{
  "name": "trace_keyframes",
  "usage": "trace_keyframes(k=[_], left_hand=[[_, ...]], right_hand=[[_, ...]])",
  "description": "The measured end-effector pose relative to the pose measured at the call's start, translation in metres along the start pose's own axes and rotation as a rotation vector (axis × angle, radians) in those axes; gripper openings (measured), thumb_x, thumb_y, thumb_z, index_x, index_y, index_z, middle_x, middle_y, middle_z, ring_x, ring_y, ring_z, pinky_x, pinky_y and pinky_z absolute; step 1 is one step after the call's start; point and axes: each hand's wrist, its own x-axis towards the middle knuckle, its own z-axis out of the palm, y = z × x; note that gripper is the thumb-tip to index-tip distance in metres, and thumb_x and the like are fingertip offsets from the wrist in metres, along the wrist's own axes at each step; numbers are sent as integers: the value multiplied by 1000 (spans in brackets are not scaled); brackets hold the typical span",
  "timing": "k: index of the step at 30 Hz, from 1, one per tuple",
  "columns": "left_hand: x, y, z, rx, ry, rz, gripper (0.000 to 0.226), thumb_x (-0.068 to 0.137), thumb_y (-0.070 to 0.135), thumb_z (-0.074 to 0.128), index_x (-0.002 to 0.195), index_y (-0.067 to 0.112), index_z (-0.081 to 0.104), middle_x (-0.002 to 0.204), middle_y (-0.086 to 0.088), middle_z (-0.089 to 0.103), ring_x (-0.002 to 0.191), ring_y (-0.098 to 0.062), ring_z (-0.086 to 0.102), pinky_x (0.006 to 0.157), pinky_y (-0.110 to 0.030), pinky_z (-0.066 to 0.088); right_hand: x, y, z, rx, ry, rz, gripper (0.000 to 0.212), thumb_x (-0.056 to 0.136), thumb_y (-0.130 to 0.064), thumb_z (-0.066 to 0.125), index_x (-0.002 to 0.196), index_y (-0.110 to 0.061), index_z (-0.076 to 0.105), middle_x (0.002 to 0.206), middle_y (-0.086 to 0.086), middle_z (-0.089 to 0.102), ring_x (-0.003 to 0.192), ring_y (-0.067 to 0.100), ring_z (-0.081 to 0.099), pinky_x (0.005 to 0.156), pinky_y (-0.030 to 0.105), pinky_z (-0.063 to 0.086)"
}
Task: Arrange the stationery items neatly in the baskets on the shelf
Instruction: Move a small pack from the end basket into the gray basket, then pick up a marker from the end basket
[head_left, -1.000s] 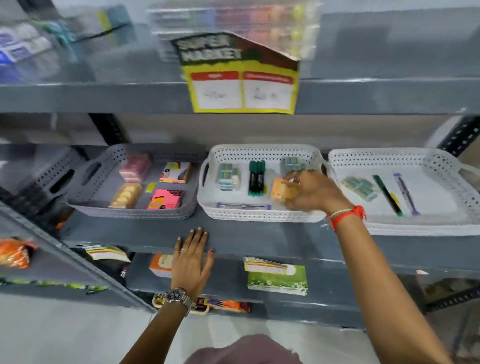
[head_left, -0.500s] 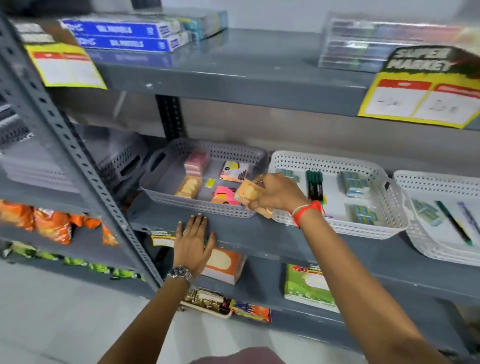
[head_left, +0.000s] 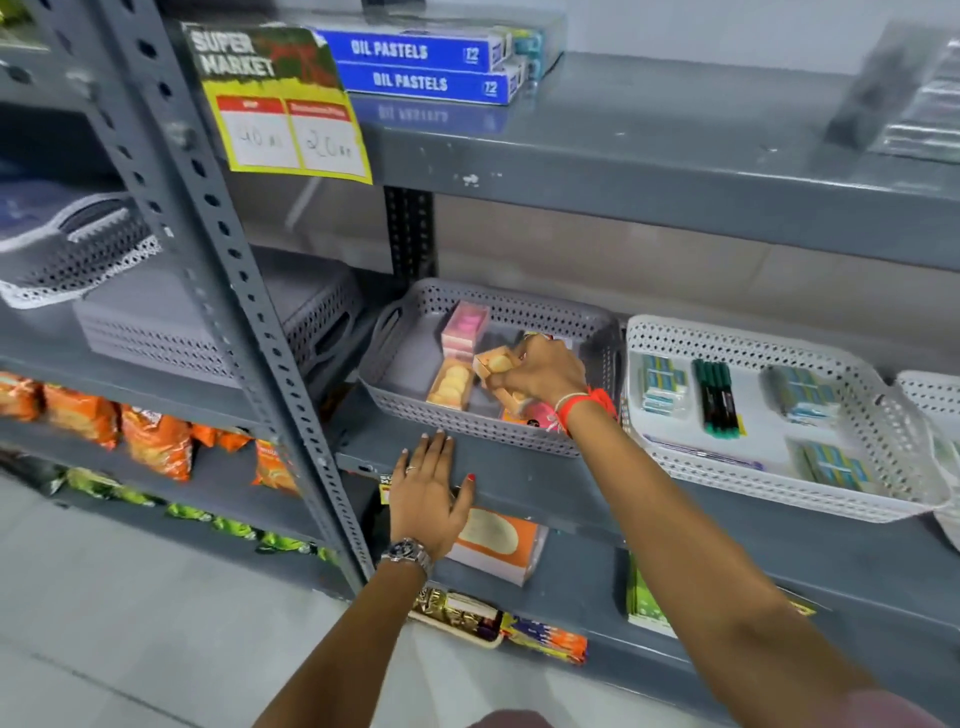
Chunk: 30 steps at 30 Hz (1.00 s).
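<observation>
My right hand is over the grey basket on the middle shelf, closed on a small orange box of erasers. In that basket lie another orange eraser box, a pink eraser box and a pink packet partly hidden by my wrist. My left hand rests flat and open on the shelf's front edge below the basket. To the right, a white basket holds green markers, several blue-green packs and a pen.
A stack of grey baskets fills the left bay behind the perforated upright. Oil pastel boxes and a price sign are on the top shelf. Orange snack bags and boxes occupy lower shelves. Another white basket shows at right.
My right hand carried the orange eraser box from the white basket leftward into the grey basket. The view swung left. My left hand stayed on the shelf edge.
</observation>
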Motion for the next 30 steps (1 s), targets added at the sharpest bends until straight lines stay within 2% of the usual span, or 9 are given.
trace_keyframes(k=[7,10,13,15,17,19,21,23,30], left_hand=[[0,-3,-1,-8,-34,24,60,86,48,35,129,10,54,135,-5,54,127,-23,47,107,-34,17],[1,-5,0,-4,-23,40,59,86,47,36,126,9,57,133,-6,56,124,-24,51,105,-35,20],[2,-6,3,-1,-9,53,60,86,47,36,126,8,57,133,-7,56,124,-25,51,105,-36,21],[2,-7,5,0,-9,52,60,86,47,35,127,8,56,134,-8,55,125,-25,50,106,-36,21],[3,-7,6,-9,-5,49,60,86,47,36,127,7,56,134,-8,55,125,-26,49,106,-37,21],[3,-7,6,-18,0,49,61,85,47,37,127,7,56,134,-8,55,126,-26,49,106,-37,21],[2,-7,7,-18,13,49,60,85,46,37,126,7,57,133,-8,56,125,-26,50,106,-37,21],[0,-6,8,-15,36,62,57,84,43,39,124,8,59,131,-8,58,122,-26,52,105,-38,24],[-8,28,12,-34,58,194,48,83,34,41,114,8,67,118,-7,66,114,-24,59,106,-43,26]], right_hand=[[27,-35,35,98,-45,54,47,65,-54,73,85,-14,59,103,12,71,97,29,66,65,29,42],[30,-43,47,126,-66,72,46,76,-48,67,102,-10,60,113,11,67,105,30,62,80,36,49],[35,-40,65,91,-181,117,32,91,-42,49,108,-16,52,128,10,58,119,28,53,101,37,44],[39,-25,78,77,-259,190,28,93,-39,43,104,-15,51,117,10,63,119,24,54,100,35,45],[28,-23,77,71,-327,163,36,92,-35,44,118,-13,51,123,8,61,115,22,55,94,35,48],[30,-29,73,180,-218,155,46,92,-38,47,127,-7,48,131,14,56,117,30,55,95,37,48],[32,-38,58,144,20,103,55,89,-47,51,121,-1,51,120,19,63,110,36,60,88,39,51],[32,-36,48,131,109,62,59,87,-51,51,118,-1,51,114,19,66,106,36,63,81,39,53],[5,61,-12,166,401,-1,39,85,-36,57,114,-10,59,100,25,71,98,39,66,83,40,54]])
